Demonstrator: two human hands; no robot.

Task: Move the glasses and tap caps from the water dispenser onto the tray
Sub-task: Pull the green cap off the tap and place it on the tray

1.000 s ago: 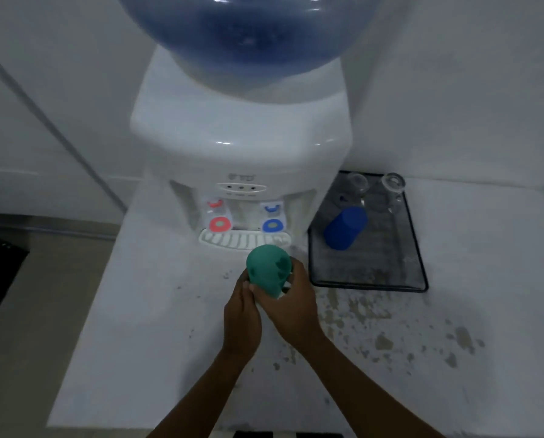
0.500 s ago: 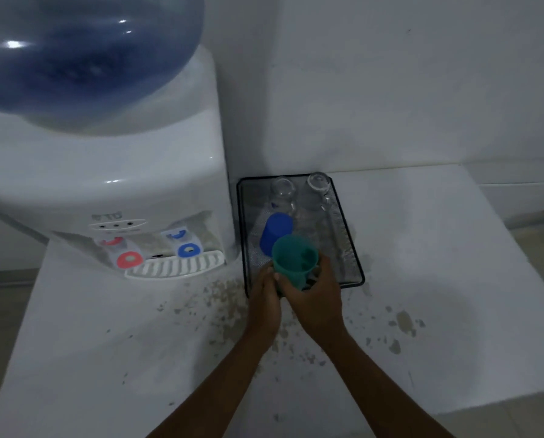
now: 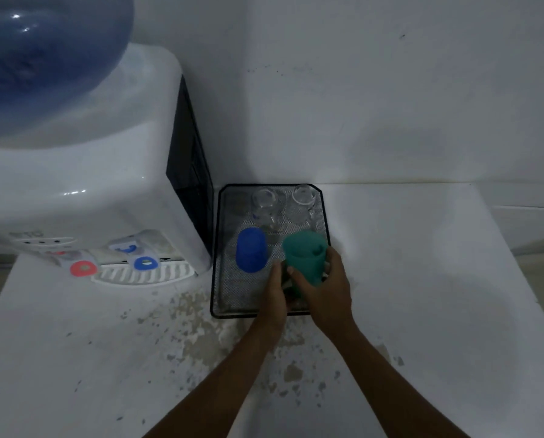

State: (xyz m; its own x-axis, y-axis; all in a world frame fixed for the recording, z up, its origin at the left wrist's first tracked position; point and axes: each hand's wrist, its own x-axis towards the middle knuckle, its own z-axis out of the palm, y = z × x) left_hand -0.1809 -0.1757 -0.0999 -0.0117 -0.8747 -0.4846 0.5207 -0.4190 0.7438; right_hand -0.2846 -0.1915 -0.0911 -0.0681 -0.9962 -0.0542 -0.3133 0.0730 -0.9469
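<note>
A green plastic cup (image 3: 305, 259) is over the front right part of the black mesh tray (image 3: 229, 298). My right hand (image 3: 326, 287) wraps its right side and my left hand (image 3: 275, 290) touches its lower left. On the tray a blue cup (image 3: 251, 254) stands upside down to the left of the green one. Two clear glasses (image 3: 264, 205) (image 3: 304, 202) stand at the tray's back. The white water dispenser (image 3: 84, 191) is at the left, with a red tap (image 3: 82, 268) and a blue tap (image 3: 144, 263) above its drip grille.
A blue water bottle (image 3: 40, 55) tops the dispenser. The white counter (image 3: 422, 279) is stained in front of the tray. A white wall rises just behind the tray. The counter's right edge drops to the floor at the far right.
Both hands carried the green cup from in front of the dispenser rightward over the tray. The view swung right with them.
</note>
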